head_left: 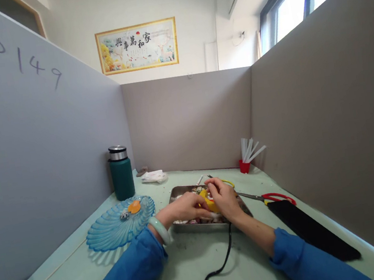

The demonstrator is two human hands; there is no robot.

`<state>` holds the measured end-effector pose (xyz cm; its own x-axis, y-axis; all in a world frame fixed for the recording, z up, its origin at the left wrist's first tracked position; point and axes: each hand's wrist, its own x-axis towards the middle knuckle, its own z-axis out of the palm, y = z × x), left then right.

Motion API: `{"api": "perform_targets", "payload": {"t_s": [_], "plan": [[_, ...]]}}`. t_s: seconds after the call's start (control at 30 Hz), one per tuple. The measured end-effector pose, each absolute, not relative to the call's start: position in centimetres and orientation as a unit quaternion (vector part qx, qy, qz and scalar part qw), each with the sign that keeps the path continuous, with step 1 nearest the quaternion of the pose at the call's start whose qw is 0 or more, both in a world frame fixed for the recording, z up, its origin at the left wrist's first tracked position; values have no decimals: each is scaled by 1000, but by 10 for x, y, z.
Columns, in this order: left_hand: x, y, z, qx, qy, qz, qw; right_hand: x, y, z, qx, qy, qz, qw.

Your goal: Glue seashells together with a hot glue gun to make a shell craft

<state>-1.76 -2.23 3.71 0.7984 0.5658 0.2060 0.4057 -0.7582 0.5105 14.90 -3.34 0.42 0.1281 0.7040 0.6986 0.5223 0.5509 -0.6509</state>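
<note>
My left hand (193,206), with a pale bangle on its wrist, reaches over a metal tray (200,226) with its fingers curled together. My right hand (223,198) is over the tray's right side, fingertips drawn together. What either hand holds is too small or hidden to make out. Between them in the tray lies a yellow tool (210,201), partly covered by my fingers; it looks like a glue gun. A black cord (213,273) runs from the tray towards me. Small mixed pieces lie around the tool.
A blue scalloped glass plate (107,230) holds an orange piece and a small greyish one. A green bottle (122,178) stands behind it. Right are red-handled scissors (277,197), a black strip (311,229) and a red cup (244,166) of white sticks. Partitions enclose the table.
</note>
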Motion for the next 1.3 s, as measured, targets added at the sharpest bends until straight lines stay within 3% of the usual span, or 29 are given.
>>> {"api": "perform_targets", "payload": {"t_s": [0.2,0.33,0.53,0.93,1.3], "plan": [[-15,-15,37,842,349,330,246,147,-40,9,-463,-652,68,597],[-13,-9,33,816,355,413,194,146,-37,8,-450,-686,69,567],[-9,-4,20,811,371,424,157,148,-25,-1,-485,-689,64,535],[-1,-4,13,727,367,431,389,147,-30,3,-459,-716,79,520],[-1,-7,13,715,353,443,410,146,-32,5,-455,-709,60,535]]}}
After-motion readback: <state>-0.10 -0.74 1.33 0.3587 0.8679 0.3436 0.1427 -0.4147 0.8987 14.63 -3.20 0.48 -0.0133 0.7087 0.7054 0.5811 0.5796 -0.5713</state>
